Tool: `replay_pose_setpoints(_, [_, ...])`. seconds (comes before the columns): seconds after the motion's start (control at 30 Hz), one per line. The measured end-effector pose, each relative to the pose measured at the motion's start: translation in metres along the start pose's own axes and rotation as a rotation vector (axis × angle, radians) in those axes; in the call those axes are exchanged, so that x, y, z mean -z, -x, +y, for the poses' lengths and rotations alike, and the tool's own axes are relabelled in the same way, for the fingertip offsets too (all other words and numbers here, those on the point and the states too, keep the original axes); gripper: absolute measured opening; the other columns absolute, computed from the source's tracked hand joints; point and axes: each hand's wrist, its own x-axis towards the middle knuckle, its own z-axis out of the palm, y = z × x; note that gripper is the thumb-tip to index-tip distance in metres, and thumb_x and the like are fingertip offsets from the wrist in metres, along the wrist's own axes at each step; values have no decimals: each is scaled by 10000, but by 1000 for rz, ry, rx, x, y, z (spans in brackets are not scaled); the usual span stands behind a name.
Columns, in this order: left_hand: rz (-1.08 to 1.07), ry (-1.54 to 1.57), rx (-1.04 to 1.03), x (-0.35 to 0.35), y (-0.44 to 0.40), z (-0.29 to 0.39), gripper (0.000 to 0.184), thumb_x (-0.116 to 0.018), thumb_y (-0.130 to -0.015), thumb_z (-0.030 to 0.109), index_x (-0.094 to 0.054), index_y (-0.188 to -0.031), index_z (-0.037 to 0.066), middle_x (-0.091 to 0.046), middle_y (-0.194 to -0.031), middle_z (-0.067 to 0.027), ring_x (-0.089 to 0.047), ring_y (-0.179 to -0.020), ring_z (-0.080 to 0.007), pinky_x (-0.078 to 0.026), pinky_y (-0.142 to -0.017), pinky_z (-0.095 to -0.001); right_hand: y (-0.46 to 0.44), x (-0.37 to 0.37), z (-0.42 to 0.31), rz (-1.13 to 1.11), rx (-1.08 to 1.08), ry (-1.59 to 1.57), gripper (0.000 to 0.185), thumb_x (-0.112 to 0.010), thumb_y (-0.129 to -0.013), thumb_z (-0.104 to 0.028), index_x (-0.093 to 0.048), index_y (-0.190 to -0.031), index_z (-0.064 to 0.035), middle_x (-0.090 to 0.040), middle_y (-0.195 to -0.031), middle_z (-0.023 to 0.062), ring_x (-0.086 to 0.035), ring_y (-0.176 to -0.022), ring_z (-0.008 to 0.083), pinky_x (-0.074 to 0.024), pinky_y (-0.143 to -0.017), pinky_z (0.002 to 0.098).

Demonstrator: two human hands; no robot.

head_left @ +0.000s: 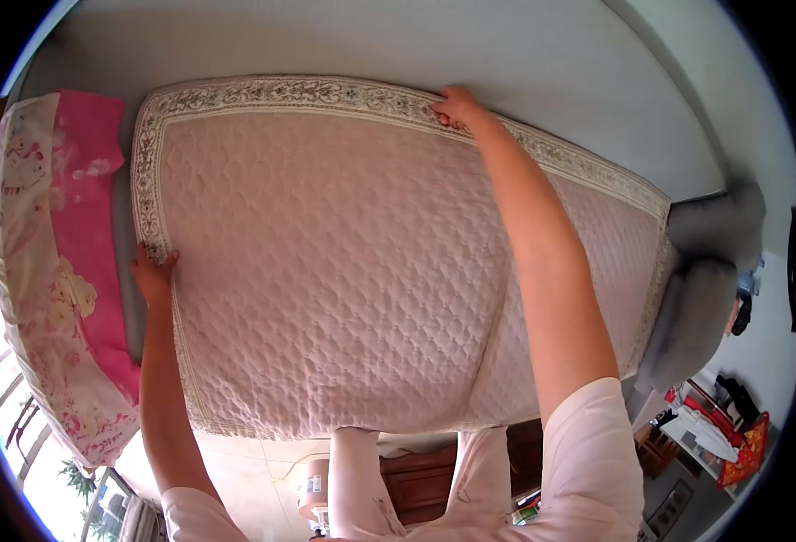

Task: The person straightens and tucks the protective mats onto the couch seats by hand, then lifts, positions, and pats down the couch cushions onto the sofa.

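Observation:
A pinkish-beige quilted sofa cover [325,226] with a patterned border lies spread over the grey sofa [325,41]. At its left edge, my left hand [154,274] grips the border, with the thumb on the quilted side. My right hand [458,107] reaches across to the far edge and pinches the border beside the sofa's backrest. A fold line runs down the cover to the left of my right forearm. The cover's near edge hangs by my legs.
A pink and cream floral cloth [91,244] drapes over the left armrest. Dark grey cushions [696,316] are piled at the right end. Behind me are a wooden cabinet [420,488] and a cylindrical object [314,488]. A cluttered white shelf [700,434] stands at right.

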Motion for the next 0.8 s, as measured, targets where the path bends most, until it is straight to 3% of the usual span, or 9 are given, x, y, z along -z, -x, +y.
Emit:
replay_pose_setpoints(0.1, [54, -17, -118, -5, -7, -11, 855, -794, -579, 302, -367, -1260, 11, -394, -1203, -244, -471, -1043, -375, -417, -868, -399, -13, 5, -4, -125, -40, 152, 216, -590, -777, -144, -518, -915, 6, -548, -541, 59, -493, -437, 135, -392, -414, 283])
replay_pose_setpoints(0.2, [139, -13, -328, -22, -30, -31, 758, -787, -592, 284, -426, -1191, -6, -471, -1094, -235, -509, -971, -330, -425, -828, -390, -14, -36, 24, 594, 259, 210, 188, -590, -763, -91, -546, -936, -31, -593, -597, 103, -577, -528, 208, -450, -558, 323])
replay_pose_setpoints(0.27, [229, 5, -526, -9, -43, -29, 602, -769, -630, 261, -505, -1090, -24, -553, -945, -215, -557, -848, -281, -447, -747, -381, 7, -48, 14, 809, 310, -4, 151, -578, -776, -96, -528, -907, -42, -582, -572, 102, -571, -521, 220, -443, -551, 327])
replay_pose_setpoints(0.37, [17, 362, 40, 2, -48, -37, 359, -725, -698, 211, -562, -891, -45, -566, -699, -158, -530, -640, -220, -432, -600, -372, 15, -36, 1, 879, 380, -204, 119, -571, -787, -106, -503, -866, -49, -576, -566, 102, -572, -540, 234, -435, -547, 336])
replay_pose_setpoints(0.5, [196, 278, 3, -5, -23, -10, 261, -634, -780, 200, -545, -782, -46, -553, -648, -145, -482, -561, -222, -399, -530, -373, 0, -50, 7, 911, 394, -111, 87, -574, -780, -102, -516, -831, -65, -574, -602, 102, -564, -573, 271, -422, -548, 370])
replay_pose_setpoints(0.6, [488, -58, 39, -36, -28, -4, 325, -612, -766, 189, -543, -1000, -25, -589, -917, -179, -555, -819, -329, -437, -727, -397, -9, -65, 16, 988, 428, 57, 73, -570, -776, -98, -533, -829, -64, -575, -635, 120, -561, -599, 295, -426, -556, 382])
replay_pose_setpoints(0.67, [585, -123, -257, -21, -18, 57, 382, -623, -749, 143, -518, -1091, 6, -548, -1083, -167, -500, -1022, -326, -391, -863, -403, -8, -63, 13, 1011, 464, 54, 71, -570, -775, -99, -534, -826, -65, -573, -625, 121, -562, -590, 296, -427, -548, 385])
replay_pose_setpoints(0.73, [552, 202, -727, -15, -9, 152, 390, -649, -717, 92, -529, -1082, 30, -518, -1149, -158, -453, -1099, -318, -352, -915, -401, -7, -62, 11, 997, 423, 61, 75, -569, -778, -102, -535, -833, -63, -571, -618, 124, -562, -573, 292, -427, -529, 381])
replay_pose_setpoints(0.8, [235, 412, -1019, -18, 5, 247, 507, -673, -719, 91, -478, -1187, 101, -443, -1261, -103, -395, -1178, -288, -297, -986, -407, -7, -64, 8, 981, 399, 41, 77, -567, -783, -106, -538, -839, -62, -570, -612, 125, -563, -559, 285, -427, -513, 376])
